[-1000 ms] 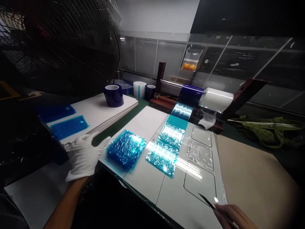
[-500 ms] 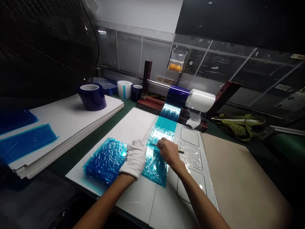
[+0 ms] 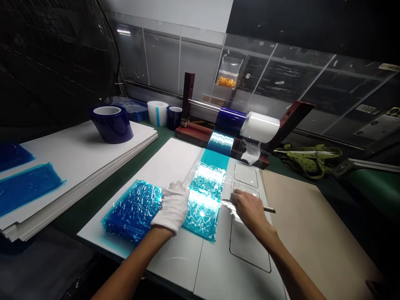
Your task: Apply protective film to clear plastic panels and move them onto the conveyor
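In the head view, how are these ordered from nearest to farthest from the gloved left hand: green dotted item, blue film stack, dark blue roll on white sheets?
From the gloved left hand:
1. Blue film stack: immediately on its left.
2. Dark blue roll: farther back, left.
3. Green dotted item: far back, right.

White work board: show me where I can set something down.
The board is bare at back left, between glossy blue film pile and dark-red stand; so is most of the brown sheet on its right. Crowded: the middle, where the white-gloved left hand and bare right hand flank the shiny teal film strip.
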{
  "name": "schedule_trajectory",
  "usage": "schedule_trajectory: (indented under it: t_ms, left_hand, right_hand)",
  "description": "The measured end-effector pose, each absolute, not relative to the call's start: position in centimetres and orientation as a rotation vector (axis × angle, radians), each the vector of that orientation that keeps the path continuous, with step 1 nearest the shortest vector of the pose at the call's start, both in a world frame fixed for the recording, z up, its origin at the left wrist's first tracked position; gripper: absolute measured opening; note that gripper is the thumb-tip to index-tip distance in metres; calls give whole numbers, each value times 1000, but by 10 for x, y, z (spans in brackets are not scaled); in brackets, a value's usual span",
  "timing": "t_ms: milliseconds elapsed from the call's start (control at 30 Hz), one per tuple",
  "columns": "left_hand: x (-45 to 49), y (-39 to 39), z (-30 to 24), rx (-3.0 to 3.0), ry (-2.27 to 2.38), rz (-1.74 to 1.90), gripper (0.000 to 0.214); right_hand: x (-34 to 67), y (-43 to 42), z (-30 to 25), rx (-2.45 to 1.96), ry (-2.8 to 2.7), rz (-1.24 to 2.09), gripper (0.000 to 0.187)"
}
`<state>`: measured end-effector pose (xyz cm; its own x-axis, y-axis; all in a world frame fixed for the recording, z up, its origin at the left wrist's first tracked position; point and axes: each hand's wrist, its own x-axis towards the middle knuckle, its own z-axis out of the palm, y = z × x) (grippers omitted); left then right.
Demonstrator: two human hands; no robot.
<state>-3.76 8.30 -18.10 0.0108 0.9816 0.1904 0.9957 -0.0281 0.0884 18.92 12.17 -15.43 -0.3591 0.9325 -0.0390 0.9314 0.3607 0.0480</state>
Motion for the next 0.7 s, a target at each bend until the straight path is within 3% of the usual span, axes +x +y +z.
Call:
schedule_trajectory:
  t_ms: [200,333,400,500,700]
  left_hand:
    - [-32,69,-179,-2245,-2096,-245,43]
    - [-17,37,-191,-2457,-2085,-179,103]
    - [-7,23,-199,-2574,-2152,-83,120]
    - [4,15,-210,-2528,-2205,-50,120]
    - [4,27,-217,-2242,-2088,-175,80]
  right_hand:
    - [219,80,-154,1943,2418,-130,25]
    - [204,66,-168,2010,2418,-297,20]
    - [195,64,-173,2047,2435,-367,21]
    - [190,62,-172,2087,2490,-514,22]
    - [205,54,-162,2151,2526,-1050,30]
